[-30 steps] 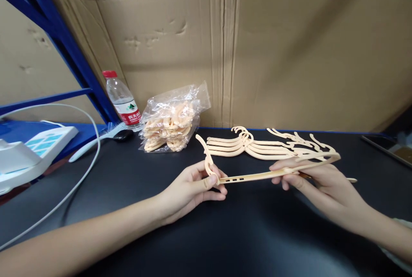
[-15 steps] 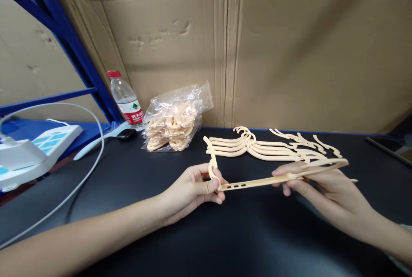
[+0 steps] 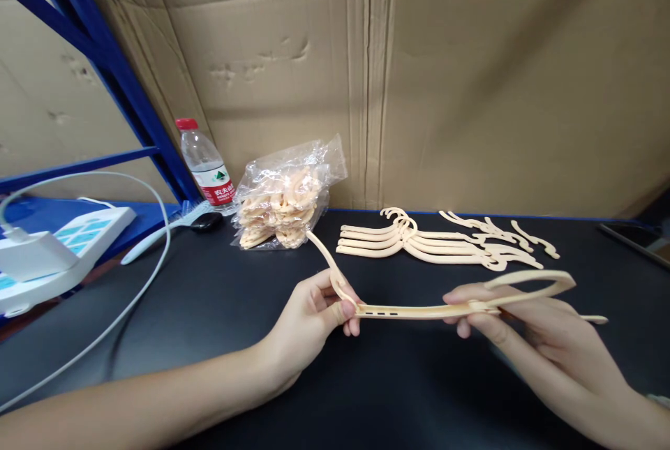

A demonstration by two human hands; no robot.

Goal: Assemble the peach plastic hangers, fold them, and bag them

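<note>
- Holds folding hanger (image 3: pixel 419 312) above desk (image 3: pixel 392 394); might break it, by twisting too hard.
- With left hand (image 3: pixel 308 314) closed, pinches left joint (image 3: pixel 360 310).
- With right hand (image 3: pixel 555 349) closed, pinches beside curved hook (image 3: pixel 567 287); might lose hold, through loose pinch.

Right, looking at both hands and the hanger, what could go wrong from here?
The left hand pinches the beige folding hanger beside a joint, so its fingers might get nipped if the angled end piece swings. The slender slotted bar spanning to the right hand could bend under uneven pressure.
</note>
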